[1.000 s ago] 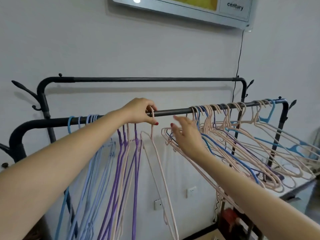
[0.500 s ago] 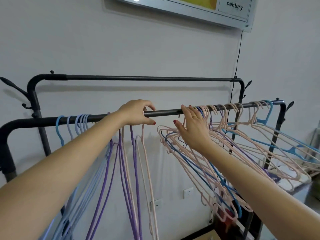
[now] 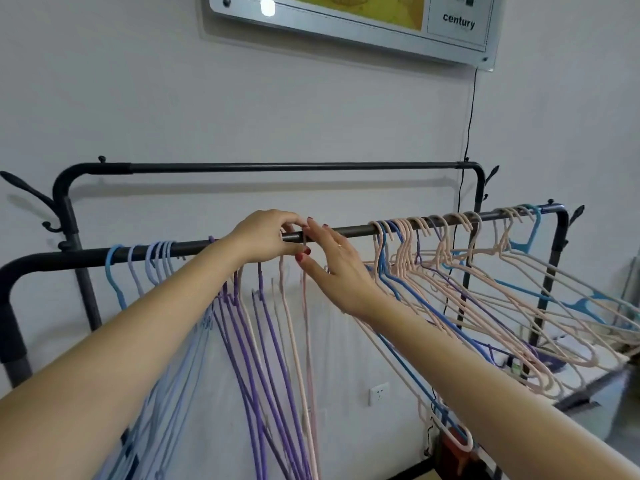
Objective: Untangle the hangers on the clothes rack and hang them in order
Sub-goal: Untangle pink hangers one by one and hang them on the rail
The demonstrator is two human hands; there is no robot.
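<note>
Seating a pink hanger (image 3: 306, 323) on the near rail (image 3: 349, 231) looks like the step in hand. Both hands meet at the middle of that rail: the left hand (image 3: 265, 239) has its fingers (image 3: 292, 221) curled over the bar, pinching the hanger's hook, while the right hand (image 3: 334, 268) lies beside it with fingers mostly straight, touching the hook and bar without clearly gripping. The pink hanger hangs straight down just right of the sorted ones: pale blue hangers (image 3: 152, 261) at the left, then purple hangers (image 3: 249, 323), then pink. Well to the right, a tangled bunch (image 3: 450, 268) of pink, blue and purple hangers sits crowded on the rail, frames splayed out and interlocked.

To do this well, the hook should be pressed fully over the bar and slid left until it sits close beside its pink neighbour, facing the same way. Steadying the frame before letting go would stop it swinging into the purple ones. For the next pull from the bunch, lifting one hook clear and easing its frame out slowly should avoid dragging others along.
</note>
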